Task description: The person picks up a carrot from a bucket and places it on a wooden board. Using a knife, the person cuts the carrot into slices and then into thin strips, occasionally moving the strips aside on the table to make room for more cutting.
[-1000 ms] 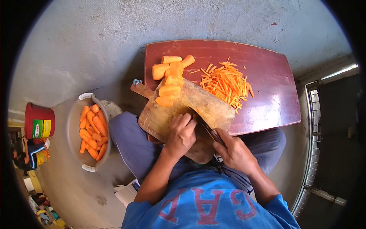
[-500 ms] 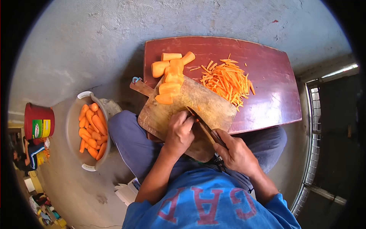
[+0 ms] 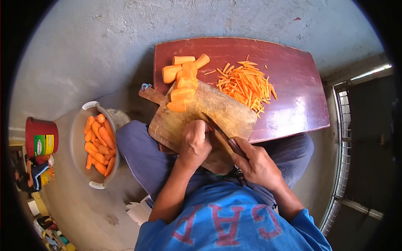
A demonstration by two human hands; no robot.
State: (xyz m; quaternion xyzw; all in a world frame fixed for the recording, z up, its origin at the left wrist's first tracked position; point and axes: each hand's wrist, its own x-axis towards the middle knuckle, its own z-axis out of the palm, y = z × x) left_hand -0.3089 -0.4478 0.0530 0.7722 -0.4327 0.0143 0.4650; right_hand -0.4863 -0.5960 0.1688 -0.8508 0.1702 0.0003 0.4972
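Note:
My right hand (image 3: 258,164) is wrapped around the handle of a knife (image 3: 218,130), whose blade slants up and left over the wooden cutting board (image 3: 224,104). Beside the blade, my left hand (image 3: 195,142) is closed with curled fingers on a carrot piece, mostly hidden; only a trace of orange shows at the fingertips. Thick carrot slices (image 3: 182,94) lie in an overlapping row on the board's left part. Beyond it are cut carrot chunks (image 3: 171,73) on the red tabletop (image 3: 293,83). A heap of carrot strips (image 3: 247,85) lies past the board's far edge.
A grey tub (image 3: 77,157) of whole peeled carrots (image 3: 100,142) stands on the floor at left. Farther left are a red bucket (image 3: 41,136) and another person (image 3: 31,175). The board rests partly over my lap. A wall backs the table; a dark door (image 3: 370,146) is at right.
The whole view has shifted slightly. My left hand has turned a little, its fingers more tightly curled near the blade. The knife stays in my right hand.

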